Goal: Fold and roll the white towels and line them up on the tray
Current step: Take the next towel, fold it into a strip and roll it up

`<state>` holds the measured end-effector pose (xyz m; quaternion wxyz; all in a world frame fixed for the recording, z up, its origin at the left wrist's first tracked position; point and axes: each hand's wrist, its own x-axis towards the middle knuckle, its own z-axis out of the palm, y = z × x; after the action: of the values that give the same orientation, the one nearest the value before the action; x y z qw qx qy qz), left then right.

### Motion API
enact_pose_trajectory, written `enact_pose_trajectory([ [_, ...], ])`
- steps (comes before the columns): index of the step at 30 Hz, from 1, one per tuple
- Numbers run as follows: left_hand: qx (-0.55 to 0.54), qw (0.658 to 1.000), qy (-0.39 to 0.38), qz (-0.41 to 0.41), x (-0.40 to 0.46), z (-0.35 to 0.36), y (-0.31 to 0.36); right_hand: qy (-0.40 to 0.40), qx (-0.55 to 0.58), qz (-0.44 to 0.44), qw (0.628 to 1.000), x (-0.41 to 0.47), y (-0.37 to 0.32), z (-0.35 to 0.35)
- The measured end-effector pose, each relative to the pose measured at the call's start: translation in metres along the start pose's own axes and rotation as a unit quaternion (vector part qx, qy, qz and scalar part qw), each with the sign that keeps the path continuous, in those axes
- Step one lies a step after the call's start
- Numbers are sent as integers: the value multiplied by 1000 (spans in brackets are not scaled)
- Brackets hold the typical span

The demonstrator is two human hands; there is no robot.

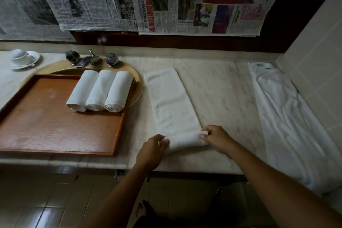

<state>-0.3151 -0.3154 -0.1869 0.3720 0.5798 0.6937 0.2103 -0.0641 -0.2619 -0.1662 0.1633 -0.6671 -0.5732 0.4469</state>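
Note:
A white towel (170, 98) folded into a long strip lies on the marble counter, pointing away from me. Its near end is rolled into a short roll (185, 140). My left hand (152, 149) grips the roll's left end and my right hand (217, 139) grips its right end. Three rolled white towels (100, 91) lie side by side at the far right of a brown wooden tray (55, 126), which sits to the left over a sink.
A pile of loose white towels (285, 116) stretches along the right of the counter by the tiled wall. Tap handles (92, 59) stand behind the tray, a white cup and saucer (22, 58) at far left. Newspapers hang on the back wall.

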Motion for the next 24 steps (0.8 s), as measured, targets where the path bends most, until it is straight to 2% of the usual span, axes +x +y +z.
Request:
enact_pose_trajectory([
  [3,1,999,10,-43,6,-5,5,43,-49,34,997,9,-9,2],
  [6,81,992,99,11,1,-3,6,76,-135,19,988,11,-13,4],
  [8,138,974,153,92,-5,2,1,119,-228,-47,965,5,-10,8],
  [10,221,942,171,185,-8,9,-5,159,-313,-167,921,-4,3,16],
  [12,275,911,180,248,-10,12,-11,172,-320,-240,900,-14,21,22],
  [13,290,904,177,260,-12,12,-12,169,-301,-247,905,-18,29,22],
  [15,321,901,154,248,-19,13,-15,144,-261,-237,925,-23,41,21],
  [17,299,917,135,225,-25,15,-17,119,-218,-204,947,-27,44,20],
  [19,190,956,120,189,-30,16,-13,113,-151,-148,971,-28,40,20],
  [21,78,986,90,114,-29,13,-3,93,-93,-104,986,-26,34,17],
  [24,20,999,32,29,-16,5,2,39,-23,-79,996,-15,24,9],
])
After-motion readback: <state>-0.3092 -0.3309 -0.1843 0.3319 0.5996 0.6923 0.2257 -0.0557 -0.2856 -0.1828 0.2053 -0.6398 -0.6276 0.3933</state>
